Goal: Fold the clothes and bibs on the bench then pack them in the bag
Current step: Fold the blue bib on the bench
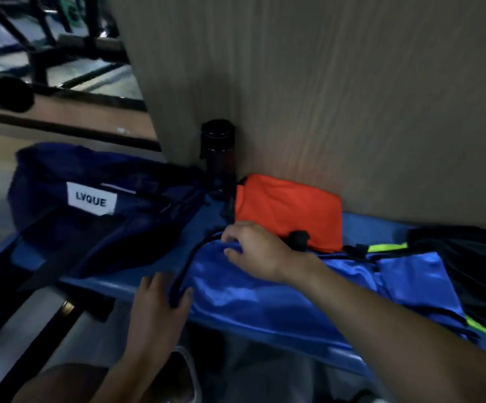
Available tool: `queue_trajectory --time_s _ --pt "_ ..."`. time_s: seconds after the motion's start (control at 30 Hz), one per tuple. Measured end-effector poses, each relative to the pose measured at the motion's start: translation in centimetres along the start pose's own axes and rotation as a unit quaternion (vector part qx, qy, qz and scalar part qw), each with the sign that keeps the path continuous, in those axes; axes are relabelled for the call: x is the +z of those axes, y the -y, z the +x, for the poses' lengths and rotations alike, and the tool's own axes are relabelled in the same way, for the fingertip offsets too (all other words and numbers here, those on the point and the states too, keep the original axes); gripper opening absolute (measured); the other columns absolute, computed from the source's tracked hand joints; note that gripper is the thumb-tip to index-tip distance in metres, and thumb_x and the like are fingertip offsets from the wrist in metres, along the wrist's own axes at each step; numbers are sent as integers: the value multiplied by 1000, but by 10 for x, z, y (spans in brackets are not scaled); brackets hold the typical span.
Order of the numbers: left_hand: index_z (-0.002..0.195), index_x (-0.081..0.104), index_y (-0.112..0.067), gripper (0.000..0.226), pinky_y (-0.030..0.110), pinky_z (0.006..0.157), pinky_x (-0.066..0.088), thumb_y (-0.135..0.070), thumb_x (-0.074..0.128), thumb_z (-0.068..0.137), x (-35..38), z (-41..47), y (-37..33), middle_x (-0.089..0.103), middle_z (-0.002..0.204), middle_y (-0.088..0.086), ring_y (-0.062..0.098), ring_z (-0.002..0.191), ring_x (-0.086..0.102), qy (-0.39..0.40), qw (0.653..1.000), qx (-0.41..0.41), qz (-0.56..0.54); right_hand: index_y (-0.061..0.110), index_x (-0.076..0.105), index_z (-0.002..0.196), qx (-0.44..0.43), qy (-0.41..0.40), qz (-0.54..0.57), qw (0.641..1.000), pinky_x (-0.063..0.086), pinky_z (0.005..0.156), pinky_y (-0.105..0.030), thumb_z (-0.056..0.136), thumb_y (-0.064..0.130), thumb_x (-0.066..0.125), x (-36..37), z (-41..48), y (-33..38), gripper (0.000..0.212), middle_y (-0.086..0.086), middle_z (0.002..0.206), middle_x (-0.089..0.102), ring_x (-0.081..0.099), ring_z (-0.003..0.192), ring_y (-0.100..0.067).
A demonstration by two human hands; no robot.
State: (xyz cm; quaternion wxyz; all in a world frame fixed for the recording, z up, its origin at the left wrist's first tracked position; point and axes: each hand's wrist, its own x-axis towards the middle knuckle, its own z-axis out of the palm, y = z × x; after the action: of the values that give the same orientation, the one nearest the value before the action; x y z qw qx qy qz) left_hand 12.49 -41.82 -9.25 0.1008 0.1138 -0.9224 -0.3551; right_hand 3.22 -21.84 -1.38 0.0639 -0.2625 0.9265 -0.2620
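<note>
A shiny blue bib (265,289) with black trim lies spread on the blue bench (102,282). My right hand (253,251) pinches its far left corner, fingers curled on the fabric. At the bib's near left edge, my left hand (160,303) grips the black trim. A folded orange bib (288,210) lies behind, against the wall. Black clothing with neon-green stripes (468,257) sits at the right. The dark navy bag (90,210), with a white LVQUE label, stands on the bench's left end.
A dark bottle (218,155) stands upright against the wooden wall panel (323,82), between the bag and the orange bib. Gym floor and dark metal equipment (38,39) lie beyond at the upper left. The bench's front edge runs along below my arms.
</note>
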Motion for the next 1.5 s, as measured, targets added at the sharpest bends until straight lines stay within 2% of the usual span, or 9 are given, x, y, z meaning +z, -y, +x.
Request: queue_trajectory --time_s 0.17,0.27,0.37,0.47,0.6,0.83,1.17,1.3,1.5 --pt "97 57 -20 31 33 75 42 -41 75 83 -1 -2 5 52 94 -3 16 89 50 -3 998 -38 -58 12 49 140 39 73 -36 996 39 109 -34 95 21 59 26 47 -4 46 -6 141 51 47 128 -20" --pt "79 56 -20 32 31 64 37 -47 72 82 -1 2 5 49 77 -7 18 79 52 6 1000 -20 -14 15 36 150 56 113 -49 991 32 115 -33 95 16 59 39 54 -8 59 -5 151 41 39 138 -20" --pt "89 67 -18 31 38 72 47 -45 78 78 3 3 5 54 82 -5 24 89 57 2 999 -18 38 16 27 153 55 125 -82 987 24 116 -27 96 14 58 43 57 -10 65 -5 152 35 29 140 -21" --pt "98 69 -24 31 41 90 43 -47 77 79 4 3 -1 58 102 -3 23 105 52 16 997 -52 56 13 51 137 43 130 -131 982 35 108 -33 95 18 60 43 64 -11 44 -6 130 49 40 124 -23" --pt "87 64 -29 15 37 91 38 -44 70 86 -2 0 -10 57 102 -9 19 105 49 33 996 -74 40 13 62 115 26 129 -164 978 41 97 -36 91 19 62 36 65 -6 24 -3 111 54 43 107 -20" --pt "82 54 -30 23 15 57 45 -15 70 88 -35 -2 -13 63 71 -9 0 69 61 -32 976 -126 -177 13 66 102 5 37 -25 999 48 92 -36 86 10 67 28 82 23 16 1 101 65 60 98 -16" --pt "98 52 -42 54 7 64 44 4 73 80 -43 -25 -58 64 91 -18 1 82 62 -55 950 12 -308 8 73 96 7 26 55 998 46 77 -10 83 -1 68 -23 51 11 16 12 86 63 59 79 0" --pt "100 49 -59 76 7 76 44 7 75 74 -19 -38 -79 61 100 -26 -2 95 61 -6 956 100 -276 14 76 86 -5 -15 9 1000 45 95 -34 71 3 81 -38 11 -27 19 2 91 62 60 94 -21" --pt "111 47 -45 60 17 80 48 -15 70 64 36 -65 -99 56 105 -23 2 92 58 74 955 202 -205 17 78 92 71 -17 -4 997 29 99 -25 70 -4 77 -52 -53 -71 30 2 109 50 48 108 -19"
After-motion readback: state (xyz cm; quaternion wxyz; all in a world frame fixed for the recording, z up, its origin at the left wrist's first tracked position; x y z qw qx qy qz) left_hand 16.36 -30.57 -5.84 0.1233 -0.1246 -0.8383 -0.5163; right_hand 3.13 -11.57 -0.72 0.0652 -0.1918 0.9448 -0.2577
